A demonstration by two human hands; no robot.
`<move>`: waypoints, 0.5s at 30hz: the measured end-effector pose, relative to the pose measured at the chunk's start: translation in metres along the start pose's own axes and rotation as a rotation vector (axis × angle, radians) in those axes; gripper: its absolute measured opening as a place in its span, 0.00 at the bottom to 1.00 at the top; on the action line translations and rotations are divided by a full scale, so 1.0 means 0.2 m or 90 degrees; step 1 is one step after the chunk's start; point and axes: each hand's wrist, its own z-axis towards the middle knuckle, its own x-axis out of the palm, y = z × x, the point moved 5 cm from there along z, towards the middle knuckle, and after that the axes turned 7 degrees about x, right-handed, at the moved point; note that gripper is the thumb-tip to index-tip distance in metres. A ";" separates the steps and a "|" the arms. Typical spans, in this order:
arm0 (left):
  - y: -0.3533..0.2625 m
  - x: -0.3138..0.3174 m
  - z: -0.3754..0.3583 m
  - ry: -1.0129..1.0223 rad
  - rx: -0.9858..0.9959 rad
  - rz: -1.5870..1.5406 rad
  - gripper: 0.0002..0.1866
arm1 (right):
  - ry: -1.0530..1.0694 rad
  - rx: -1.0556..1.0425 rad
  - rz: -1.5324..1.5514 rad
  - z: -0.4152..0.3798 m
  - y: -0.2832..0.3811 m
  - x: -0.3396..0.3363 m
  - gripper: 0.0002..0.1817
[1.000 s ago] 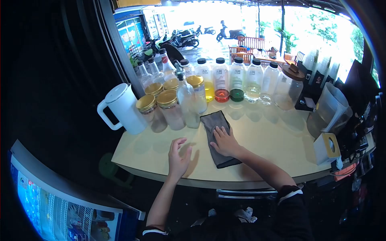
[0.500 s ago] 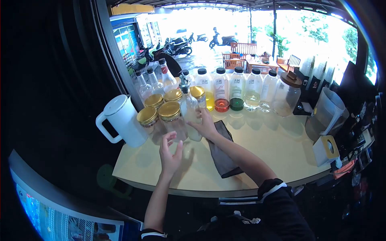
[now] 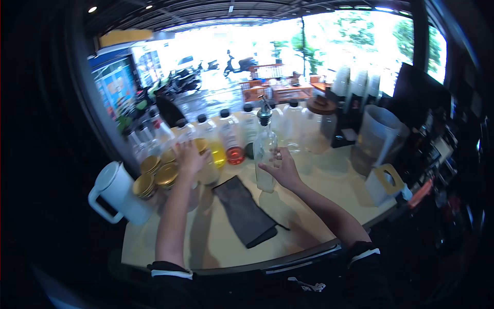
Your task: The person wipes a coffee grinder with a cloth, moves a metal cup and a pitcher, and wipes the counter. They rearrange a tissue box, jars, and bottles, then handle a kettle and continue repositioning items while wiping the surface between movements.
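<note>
My right hand (image 3: pixel 283 171) is wrapped around a clear glass bottle (image 3: pixel 265 159) with a metal pourer in its neck. The bottle stands upright, right of a folded dark cloth (image 3: pixel 247 211). Over the group of gold-lidded jars (image 3: pixel 166 175), my left hand (image 3: pixel 191 158) reaches out with thumb and fingers apart. Its fingertips are at the lid of the rear right jar (image 3: pixel 208 170), slightly blurred. Part of the jars is hidden behind my left forearm.
Black-capped bottles, one with red liquid (image 3: pixel 235 154), line the counter's back edge. A white pitcher (image 3: pixel 110 188) stands at the left. On the right are a wooden-lidded jar (image 3: pixel 320 129), a clear measuring jug (image 3: pixel 378 136) and a tissue box (image 3: pixel 383 183).
My right hand has moved the glass bottle rightward, from beside the jars to past the cloth. My left hand has gone forward to the jars. The camera view has swung right.
</note>
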 end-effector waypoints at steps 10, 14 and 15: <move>-0.02 -0.02 0.08 0.012 -0.048 -0.025 0.55 | -0.200 0.031 -0.181 0.03 -0.38 -0.78 0.34; -0.09 -0.13 0.07 -0.141 0.007 -0.110 0.51 | -0.248 0.025 -0.196 0.04 -0.48 -0.95 0.33; -0.12 -0.18 0.06 -0.197 0.052 -0.113 0.50 | -0.253 0.020 -0.211 0.05 -0.50 -0.98 0.34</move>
